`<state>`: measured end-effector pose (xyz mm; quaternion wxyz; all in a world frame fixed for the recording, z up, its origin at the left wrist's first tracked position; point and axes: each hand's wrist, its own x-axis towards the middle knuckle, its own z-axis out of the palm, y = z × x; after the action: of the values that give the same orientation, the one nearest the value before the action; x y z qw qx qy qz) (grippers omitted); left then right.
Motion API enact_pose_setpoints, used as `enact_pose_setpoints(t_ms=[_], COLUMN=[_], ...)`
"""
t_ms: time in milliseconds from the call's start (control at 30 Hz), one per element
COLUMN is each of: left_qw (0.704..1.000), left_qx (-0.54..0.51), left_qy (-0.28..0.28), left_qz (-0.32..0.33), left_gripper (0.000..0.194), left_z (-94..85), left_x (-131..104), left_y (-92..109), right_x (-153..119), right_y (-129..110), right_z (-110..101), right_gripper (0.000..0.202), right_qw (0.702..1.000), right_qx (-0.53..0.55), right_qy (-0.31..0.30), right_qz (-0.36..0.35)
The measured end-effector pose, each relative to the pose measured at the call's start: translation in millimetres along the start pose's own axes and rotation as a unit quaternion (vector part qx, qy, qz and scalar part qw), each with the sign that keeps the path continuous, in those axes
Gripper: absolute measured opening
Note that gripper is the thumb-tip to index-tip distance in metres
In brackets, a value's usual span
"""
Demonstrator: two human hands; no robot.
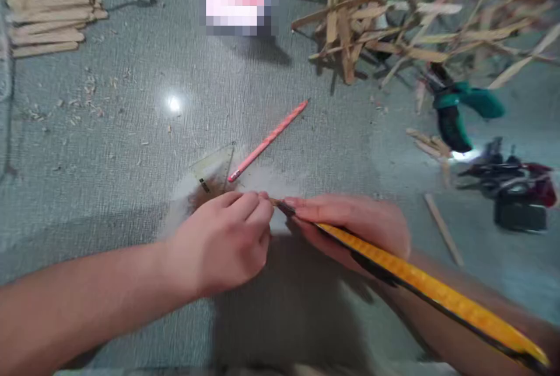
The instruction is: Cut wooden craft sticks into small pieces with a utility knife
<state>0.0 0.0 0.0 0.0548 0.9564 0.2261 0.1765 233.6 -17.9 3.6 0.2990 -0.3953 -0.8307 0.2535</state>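
On grey tabletop point(118, 183), holding yellow tool point(420, 278) to wood piece point(274, 201).
Gripping tool in right hand point(361, 218), seemingly pinching piece in left hand point(230, 242); likely trimming, probably calling for steady pressure.

Left forearm point(87, 300) slanting from lower left | left hand point(227, 242) back up, knuckles bent, fingers curled tight | right forearm point(431, 326) angled from lower right | right hand point(359, 218) gripping, fingers stretched forward, tips near the left's!

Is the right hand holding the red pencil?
No, the red pencil lies on the grey surface, while the right hand holds a yellow tool.
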Motion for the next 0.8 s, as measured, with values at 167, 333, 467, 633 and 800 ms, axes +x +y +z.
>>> enact_pose_setpoints(t_ms=[167, 333, 467, 633, 800], left_qw=[1.000, 0.999, 0.999, 0.999, 1.000], left_qx=[-0.011, -0.028, -0.030, -0.025, -0.019], left_qy=[0.008, 0.013, 0.006, 0.002, -0.008], left_qz=[-0.021, -0.039, -0.034, -0.029, -0.016], left_gripper=[0.026, 0.028, 0.030, 0.030, 0.026], left_z=[-2.7, -3.3, -3.7, -3.9, -3.8], left_x=[1, 2, 1, 1, 0], left_y=[2, 2, 1, 1, 0], right_x=[-4, -9, -15, -13, -7], right_y=[-6, -7, -4, -3, -2], right_z=[4, 4, 4, 3, 3], right_gripper=[0.024, 0.027, 0.031, 0.033, 0.024], right_qw=[0.999, 1.000, 1.000, 1.000, 1.000], right_qx=[0.025, 0.011, -0.017, -0.020, -0.006], right_qy=[0.011, 0.008, 0.009, 0.014, 0.030], right_qz=[0.028, 0.015, 0.012, 0.010, -0.005])
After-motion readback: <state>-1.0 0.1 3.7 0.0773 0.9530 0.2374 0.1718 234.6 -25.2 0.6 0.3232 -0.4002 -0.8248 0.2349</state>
